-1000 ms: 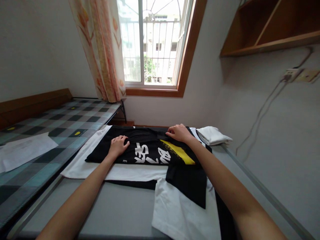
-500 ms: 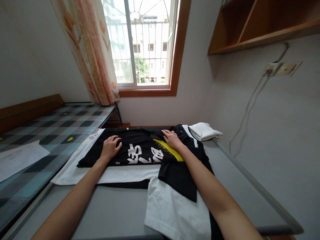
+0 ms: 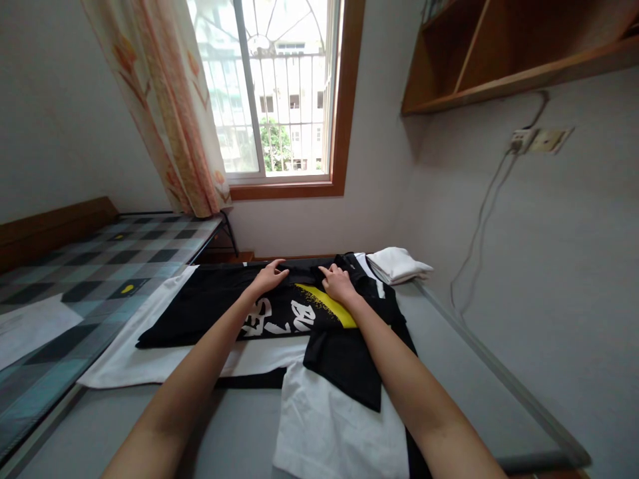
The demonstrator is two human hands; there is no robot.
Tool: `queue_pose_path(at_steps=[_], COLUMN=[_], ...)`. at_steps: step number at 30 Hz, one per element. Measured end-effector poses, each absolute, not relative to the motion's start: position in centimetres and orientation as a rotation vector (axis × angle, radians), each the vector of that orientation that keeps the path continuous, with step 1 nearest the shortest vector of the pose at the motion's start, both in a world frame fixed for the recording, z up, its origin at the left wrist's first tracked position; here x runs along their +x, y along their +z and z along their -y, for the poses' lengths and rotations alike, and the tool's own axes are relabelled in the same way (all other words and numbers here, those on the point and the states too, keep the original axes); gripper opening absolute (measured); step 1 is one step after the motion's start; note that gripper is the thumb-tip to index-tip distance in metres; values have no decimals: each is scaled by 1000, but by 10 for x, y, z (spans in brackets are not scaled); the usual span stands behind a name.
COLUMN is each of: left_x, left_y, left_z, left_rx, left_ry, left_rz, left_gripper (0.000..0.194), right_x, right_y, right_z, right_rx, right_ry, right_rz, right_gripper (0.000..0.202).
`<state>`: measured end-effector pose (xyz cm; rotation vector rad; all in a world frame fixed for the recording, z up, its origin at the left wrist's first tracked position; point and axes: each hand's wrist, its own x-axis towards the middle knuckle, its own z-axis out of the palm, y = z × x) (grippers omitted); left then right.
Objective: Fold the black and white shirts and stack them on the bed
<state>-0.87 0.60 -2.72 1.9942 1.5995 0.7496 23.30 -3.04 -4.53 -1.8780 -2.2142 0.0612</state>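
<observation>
A black T-shirt (image 3: 200, 308) with white lettering and a yellow patch lies folded lengthwise over a white shirt (image 3: 344, 426). One black short sleeve (image 3: 344, 362) hangs over the white cloth toward me. My left hand (image 3: 268, 278) is at the far edge of the black T-shirt, thumb and fingers apart. Beside it, to the right, my right hand (image 3: 338, 283) rests on the black cloth by the yellow patch, its fingers loosely stretched. A dark fold of cloth lies between the two hands. My left forearm covers part of the lettering.
The clothes lie on a grey tabletop (image 3: 469, 372). A folded white cloth (image 3: 398, 265) sits at its far right corner. To the left is a bed with a checked cover (image 3: 150, 256) and a paper sheet (image 3: 34, 326). A wooden shelf (image 3: 449, 93) hangs at upper right.
My left hand has moved right and away from me, from the lower part of the black T-shirt to near my right hand. My right hand stays near the yellow patch, its fingers slightly more bent.
</observation>
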Motion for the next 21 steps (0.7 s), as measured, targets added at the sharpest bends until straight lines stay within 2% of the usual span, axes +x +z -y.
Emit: queue_pose_path(at_steps=[9, 14, 18, 21], left_x=[26, 26, 25, 22], left_y=[-55, -60, -54, -46], left_z=[-27, -29, -29, -25], left_rx=[1895, 1945, 2020, 2098], left_ry=[877, 926, 909, 785], left_rz=[-1571, -1587, -1555, -1541], left_gripper=[47, 47, 51, 54], right_x=[267, 288, 277, 264], right_y=[-28, -15, -8, -8], right_z=[24, 25, 26, 28], right_rx=[-1862, -1965, -1763, -1590], right_ry=[171, 288, 269, 503], right_rz=[2139, 2196, 2185, 2286], right_gripper=[21, 21, 22, 15])
